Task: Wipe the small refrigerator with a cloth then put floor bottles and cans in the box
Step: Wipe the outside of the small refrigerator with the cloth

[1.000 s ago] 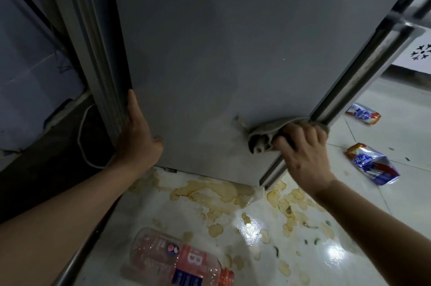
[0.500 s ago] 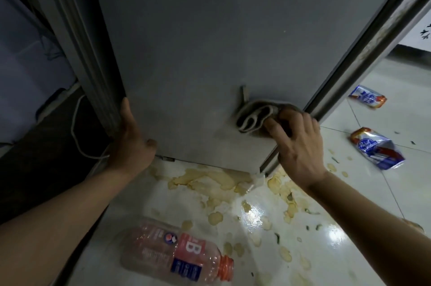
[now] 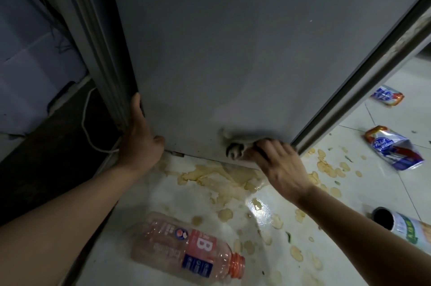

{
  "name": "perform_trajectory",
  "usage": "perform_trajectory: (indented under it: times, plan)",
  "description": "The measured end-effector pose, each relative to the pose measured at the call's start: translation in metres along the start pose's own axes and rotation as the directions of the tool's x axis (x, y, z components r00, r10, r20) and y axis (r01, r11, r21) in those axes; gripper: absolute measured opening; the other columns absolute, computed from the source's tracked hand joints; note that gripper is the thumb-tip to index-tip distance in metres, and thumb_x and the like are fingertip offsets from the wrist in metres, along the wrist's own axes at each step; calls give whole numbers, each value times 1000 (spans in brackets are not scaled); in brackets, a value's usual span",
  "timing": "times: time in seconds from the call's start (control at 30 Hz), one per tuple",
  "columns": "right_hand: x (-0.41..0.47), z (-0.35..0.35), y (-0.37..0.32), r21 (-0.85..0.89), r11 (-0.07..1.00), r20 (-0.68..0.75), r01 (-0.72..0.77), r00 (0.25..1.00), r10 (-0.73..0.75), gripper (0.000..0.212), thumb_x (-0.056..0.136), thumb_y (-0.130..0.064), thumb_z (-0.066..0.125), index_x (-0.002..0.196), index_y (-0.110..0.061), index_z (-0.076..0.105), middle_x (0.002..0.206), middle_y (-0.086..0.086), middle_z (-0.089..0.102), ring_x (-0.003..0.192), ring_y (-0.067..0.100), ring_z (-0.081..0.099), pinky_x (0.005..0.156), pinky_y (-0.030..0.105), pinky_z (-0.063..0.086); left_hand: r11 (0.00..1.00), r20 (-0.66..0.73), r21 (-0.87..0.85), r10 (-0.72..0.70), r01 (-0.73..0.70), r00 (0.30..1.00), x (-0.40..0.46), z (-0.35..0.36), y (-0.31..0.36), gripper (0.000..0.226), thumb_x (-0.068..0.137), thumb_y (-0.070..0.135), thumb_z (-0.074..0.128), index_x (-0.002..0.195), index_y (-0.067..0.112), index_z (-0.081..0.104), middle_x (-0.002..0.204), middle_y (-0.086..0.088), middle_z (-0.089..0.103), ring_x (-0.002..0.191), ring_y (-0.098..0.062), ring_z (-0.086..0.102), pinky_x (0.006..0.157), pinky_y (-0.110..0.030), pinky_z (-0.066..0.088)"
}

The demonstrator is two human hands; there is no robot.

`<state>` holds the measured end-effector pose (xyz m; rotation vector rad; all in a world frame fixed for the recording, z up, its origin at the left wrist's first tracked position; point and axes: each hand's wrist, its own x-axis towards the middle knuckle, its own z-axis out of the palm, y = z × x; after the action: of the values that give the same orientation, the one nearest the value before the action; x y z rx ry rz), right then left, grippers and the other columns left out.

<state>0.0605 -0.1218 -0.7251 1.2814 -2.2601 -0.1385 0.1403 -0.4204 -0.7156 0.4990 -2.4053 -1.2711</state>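
Note:
The grey refrigerator (image 3: pixel 233 48) fills the upper view. My right hand (image 3: pixel 277 164) presses a crumpled grey cloth (image 3: pixel 235 148) against the fridge side near its bottom edge. My left hand (image 3: pixel 140 143) grips the fridge's rear left corner, fingers wrapped behind the edge. An empty pink plastic bottle (image 3: pixel 186 248) lies on its side on the floor below. A white can (image 3: pixel 405 227) lies at the right under my forearm. Two crushed blue-and-red cans (image 3: pixel 394 148) (image 3: pixel 387 95) lie further right.
Yellowish spill stains (image 3: pixel 221 178) spread over the white tiled floor under the fridge and toward the right. A white cable (image 3: pixel 93 136) runs along the dark strip left of the fridge. A wall (image 3: pixel 28 64) stands at the far left.
My right hand has dragged the cloth from higher on the fridge side down to its bottom edge. The view has shifted, bringing the white can into sight. My left hand keeps its hold.

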Motion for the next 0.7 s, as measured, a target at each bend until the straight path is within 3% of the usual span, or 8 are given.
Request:
perform_trajectory:
  times: [0.1,0.17,0.23,0.3,0.4,0.47,0.57,0.7]
  plan:
    - [35,-14,0,36,985,-225,-169,959,173,34,98,-12,27,126,-13,46,113,13,42,93,28,43,73,33,31,1000,64,-17,-4,5,998,-2,-2,-8,94,81,2,64,147,26,1,149,-3,33,133,-24,41,106,-47,38]
    - [45,-6,-7,-8,987,-283,-158,947,149,37,93,-12,34,129,-17,44,116,12,39,92,28,40,72,34,29,999,82,-41,6,-3,997,-4,-3,-11,96,82,7,65,147,28,-1,150,0,32,134,-20,38,108,-46,36]
    - [42,13,-18,-127,991,-179,34,982,-56,47,84,-15,53,130,-21,49,120,9,43,95,27,42,73,35,32,999,83,-33,10,-7,996,-5,-2,-12,97,83,8,64,147,30,-5,151,3,30,135,-18,38,108,-46,36]
    - [39,31,-35,-183,952,79,244,969,-233,56,73,-20,70,127,-25,57,120,3,55,100,24,52,77,34,43,1000,90,-17,15,-13,996,-5,-1,-15,98,84,5,63,148,28,-8,153,2,27,136,-19,36,108,-46,37]
    - [46,41,-59,-151,954,262,260,941,-214,56,70,-23,75,124,-26,61,114,-2,61,95,19,59,74,30,50,1000,112,-13,10,-9,994,-4,-2,-17,98,84,3,61,148,28,-10,153,3,27,135,-20,38,105,-45,40]
    - [51,37,-64,-125,966,199,225,960,-198,45,76,-20,70,120,-24,63,109,-1,63,88,19,60,68,29,50,999,112,-30,-10,13,994,-5,-4,-18,96,85,5,61,148,28,-7,147,10,32,130,-17,43,103,-39,41]
    - [69,16,-56,-38,994,-27,105,994,-106,34,93,-15,42,122,-15,59,106,8,61,85,25,57,64,34,44,996,131,-66,-43,52,990,-6,-7,-21,90,87,11,62,149,28,-1,139,12,39,120,-2,43,96,-25,37]
    - [95,6,-54,-23,999,-198,-32,980,27,36,97,-12,30,131,-12,43,116,12,40,91,29,40,71,37,30,988,191,-92,-104,123,976,-3,-9,-25,88,86,4,57,149,31,0,145,4,38,130,-12,41,106,-33,36]
